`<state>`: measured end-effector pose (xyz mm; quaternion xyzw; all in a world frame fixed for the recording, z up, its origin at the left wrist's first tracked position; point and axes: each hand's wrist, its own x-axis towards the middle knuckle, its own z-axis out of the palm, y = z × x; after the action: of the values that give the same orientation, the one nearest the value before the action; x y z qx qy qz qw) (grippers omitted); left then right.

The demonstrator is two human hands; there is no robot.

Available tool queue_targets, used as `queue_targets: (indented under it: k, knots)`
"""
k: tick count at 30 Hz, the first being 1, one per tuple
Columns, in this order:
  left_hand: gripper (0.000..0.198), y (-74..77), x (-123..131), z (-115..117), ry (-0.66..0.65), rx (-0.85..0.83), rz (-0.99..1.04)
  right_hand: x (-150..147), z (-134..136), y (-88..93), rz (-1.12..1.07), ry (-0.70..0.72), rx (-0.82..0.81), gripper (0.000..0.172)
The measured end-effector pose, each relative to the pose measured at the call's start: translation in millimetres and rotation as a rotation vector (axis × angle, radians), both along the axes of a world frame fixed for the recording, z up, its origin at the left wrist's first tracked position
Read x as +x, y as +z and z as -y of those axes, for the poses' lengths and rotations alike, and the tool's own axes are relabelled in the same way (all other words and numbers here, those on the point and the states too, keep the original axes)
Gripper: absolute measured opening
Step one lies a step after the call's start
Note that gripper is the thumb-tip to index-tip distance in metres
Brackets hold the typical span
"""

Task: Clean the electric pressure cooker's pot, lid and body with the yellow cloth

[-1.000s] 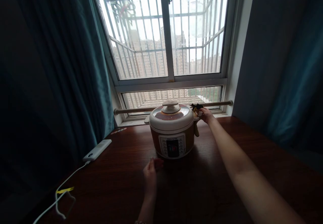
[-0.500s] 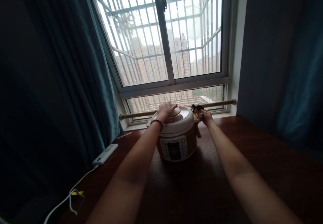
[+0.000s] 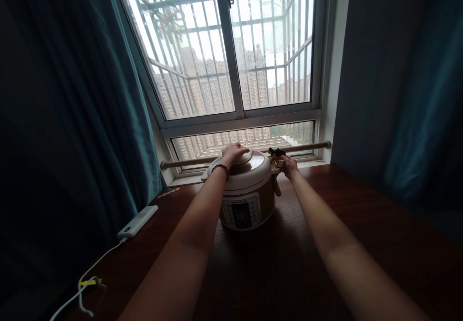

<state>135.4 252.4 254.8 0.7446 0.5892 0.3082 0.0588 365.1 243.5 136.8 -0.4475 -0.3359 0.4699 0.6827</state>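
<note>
A white and brown electric pressure cooker (image 3: 267,205) stands upright on the table, its dark control panel facing me. My left hand (image 3: 234,153), with a beaded bracelet at the wrist, is closed over the pale lid handle (image 3: 248,157). At the cooker's right rim, my right hand (image 3: 288,166) has its fingers pinched by a small whitish piece and a black and yellowish bundle (image 3: 277,154); what exactly the fingers hold is too small to make out. Below that rim hangs a brownish, handle-like part (image 3: 277,188).
A dark reddish wooden table (image 3: 318,186) reaches to the barred window. Along the sill runs a horizontal rail (image 3: 304,146) behind the cooker. To the left lie a white power bank (image 3: 137,222) and its white cable (image 3: 101,259), beside a blue curtain (image 3: 119,118).
The whole view has shifted slightly, so cooker and window sit further left. My left fingers look more curled round the lid handle. The right hand stays at the cooker's right rim.
</note>
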Motion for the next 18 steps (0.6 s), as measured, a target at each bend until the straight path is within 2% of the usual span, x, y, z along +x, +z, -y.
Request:
queue_targets:
  k: [4,8,18]
  knots:
    - [0.047,3.0,-14,-6,-0.180,-0.036,0.002,0,-1,-1.7,-0.052,0.007,0.034,0.030]
    - [0.047,3.0,-21,-11,-0.287,-0.029,0.021,0,-1,-2.1,-0.092,0.020,0.050,0.029]
    - [0.043,-9.7,-20,-12,-0.304,0.133,0.040,-3,4,-0.5,-0.128,-0.014,0.059,0.025]
